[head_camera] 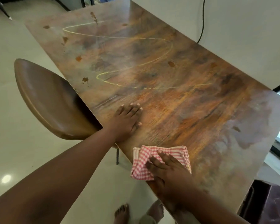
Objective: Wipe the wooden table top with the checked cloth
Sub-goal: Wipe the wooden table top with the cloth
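Right hand: lying spread and flat on the checked cloth, pressing it down, likely for wiping.
Left hand: resting flat, fingers together, probably bracing.
Cloth: pink-and-white, bunched, sitting at the near edge of the wooden table top.
Surface: showing a yellow squiggle and brown spots.

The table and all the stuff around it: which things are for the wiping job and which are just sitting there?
For the job:
wooden table top
checked cloth
right hand, pressing the cloth
left hand, flat on the table
yellow squiggle and brown spots

Just sitting there:
brown chair
black cable
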Tool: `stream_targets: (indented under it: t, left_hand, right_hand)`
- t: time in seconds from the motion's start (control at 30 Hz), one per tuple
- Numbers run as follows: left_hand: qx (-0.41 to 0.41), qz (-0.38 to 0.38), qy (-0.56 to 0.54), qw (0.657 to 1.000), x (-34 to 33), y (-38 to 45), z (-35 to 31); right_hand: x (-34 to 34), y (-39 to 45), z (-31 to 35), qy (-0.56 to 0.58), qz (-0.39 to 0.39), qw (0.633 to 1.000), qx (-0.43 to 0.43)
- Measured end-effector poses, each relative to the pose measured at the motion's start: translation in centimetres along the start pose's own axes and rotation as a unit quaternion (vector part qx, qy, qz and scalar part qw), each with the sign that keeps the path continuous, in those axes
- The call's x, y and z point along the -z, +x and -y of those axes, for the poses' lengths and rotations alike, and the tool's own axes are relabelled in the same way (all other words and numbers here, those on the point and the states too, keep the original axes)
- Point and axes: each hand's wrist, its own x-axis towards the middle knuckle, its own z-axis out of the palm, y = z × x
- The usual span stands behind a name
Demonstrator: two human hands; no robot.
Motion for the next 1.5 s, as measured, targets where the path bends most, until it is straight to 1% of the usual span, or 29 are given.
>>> stream_targets:
  t: [0.07, 0.13, 0.23, 0.3, 0.37, 0.43, 0.5, 0.57, 0.63, 0.7, 0.8, 0.87, 1.03, 1.23, 1.37, 1.5]
  left_hand:
    - [0.018, 0.008, -0.01, 1.0, 0.0, -0.6, 0.9]
    - [0.037, 0.007, -0.017, 0.999, -0.1, -1.1, 1.7]
    - [0.072, -0.034, -0.024, 0.997, -0.3, -1.6, 2.2]
    - [0.085, -0.055, -0.016, 0.995, -0.4, -1.7, 2.2]
    - [0.088, -0.061, -0.015, 0.994, -0.5, -1.7, 2.1]
    - [0.094, -0.072, -0.026, 0.993, -0.4, -1.6, 2.1]
    - [0.095, -0.079, -0.034, 0.992, -0.4, -1.6, 2.2]
    - [0.093, -0.075, -0.035, 0.992, -0.5, -1.5, 2.2]
    - [0.097, -0.07, -0.032, 0.992, -0.6, -1.6, 2.3]
    - [0.101, -0.067, -0.035, 0.992, -0.7, -1.6, 2.4]
    - [0.108, -0.067, -0.041, 0.991, -0.7, -1.5, 2.3]
    - [0.111, -0.069, -0.042, 0.991, -0.7, -1.4, 2.2]
    - [0.097, -0.061, -0.038, 0.993, -0.5, -1.4, 2.3]
    - [0.103, -0.048, -0.035, 0.993, -0.1, -1.5, 2.0]
    - [0.083, -0.033, 0.007, 0.996, 0.3, -1.1, 1.8]
    - [0.068, -0.036, 0.031, 0.997, 0.6, -0.2, 1.4]
  right_hand:
    - [0.5, 0.7, -0.8, -0.006, 0.001, 1.0, -0.016]
    - [0.7, 1.9, -1.0, 0.032, 0.006, 0.999, -0.034]
    - [0.6, 4.9, 0.0, 0.063, -0.02, 0.997, -0.047]
    - [0.6, 6.9, 1.5, 0.068, -0.024, 0.997, -0.034]
    - [0.5, 7.8, 2.9, 0.072, -0.009, 0.997, -0.016]
    - [0.0, 7.4, 3.7, 0.071, 0.004, 0.997, 0.004]
    - [-0.4, 5.7, 3.7, 0.051, -0.005, 0.998, 0.033]
    - [-0.5, 3.9, 3.2, 0.019, -0.02, 0.999, 0.043]
    - [-0.2, 2.8, 1.9, 0.015, -0.025, 0.999, 0.031]
    - [0.2, 2.8, 0.1, 0.032, -0.022, 0.999, 0.009]
    - [1.2, 4.5, -2.3, 0.076, -0.038, 0.996, -0.029]
    - [1.6, 6.7, -2.9, 0.086, -0.057, 0.994, -0.041]
    - [1.1, 10.7, -1.5, 0.074, -0.058, 0.995, -0.021]
    - [0.2, 8.7, -2.1, 0.057, -0.036, 0.998, 0.02]
    - [0.3, 6.3, -3.9, 0.069, -0.04, 0.997, 0.011]
    - [1.4, 5.7, -7.3, 0.064, -0.057, 0.996, -0.03]
